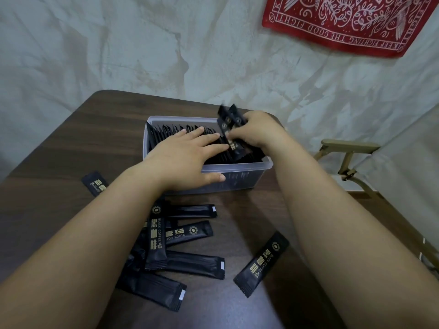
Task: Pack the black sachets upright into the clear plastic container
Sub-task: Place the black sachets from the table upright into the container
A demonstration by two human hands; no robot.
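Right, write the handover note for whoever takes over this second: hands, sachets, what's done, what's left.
Left hand: flat, fingers straight, pressing on the packed row standing in the clear container.
Right hand: grips a bunch of sachets above the container's right end, not yet seated.
Done: a long row of sachets stands upright in the container.
Left: seat the held bunch, then pack the loose pile lying on the table in front of the container, the stray sachet to its right and the far-left sachet by the left forearm.
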